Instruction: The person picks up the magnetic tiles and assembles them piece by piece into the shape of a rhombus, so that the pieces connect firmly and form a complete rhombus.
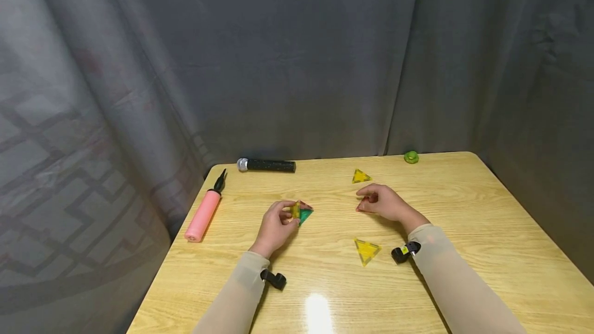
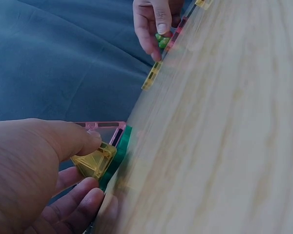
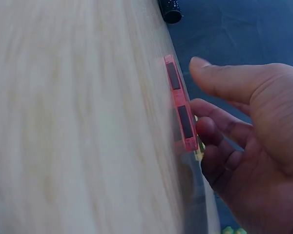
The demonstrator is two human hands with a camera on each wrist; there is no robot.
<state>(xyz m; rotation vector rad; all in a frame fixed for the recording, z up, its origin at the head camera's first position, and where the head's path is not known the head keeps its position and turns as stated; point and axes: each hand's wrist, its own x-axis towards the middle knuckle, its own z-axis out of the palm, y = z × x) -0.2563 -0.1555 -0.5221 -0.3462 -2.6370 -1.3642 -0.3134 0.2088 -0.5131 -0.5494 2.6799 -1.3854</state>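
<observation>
My left hand (image 1: pixel 274 227) pinches a yellow triangular magnetic tile (image 2: pixel 94 164) between thumb and fingers. That tile stands tilted against a green tile (image 2: pixel 119 157) lying on the table, and a red tile (image 2: pixel 103 125) rises behind them. Over to the right, my right hand (image 1: pixel 384 203) is at another red magnetic tile (image 3: pixel 183 119), which lies on the tabletop. The thumb is apart from this tile in the right wrist view, while the loosely bent fingers are right at its edge. In the head view the hand covers most of it.
Two loose yellow triangle tiles lie on the wooden table (image 1: pixel 464 272): a near tile (image 1: pixel 367 251) and a far tile (image 1: pixel 360 176). A black microphone (image 1: pixel 269 165) and a pink hand pump (image 1: pixel 204 215) lie left. A small green object (image 1: pixel 411 157) sits by the back edge, before grey curtains.
</observation>
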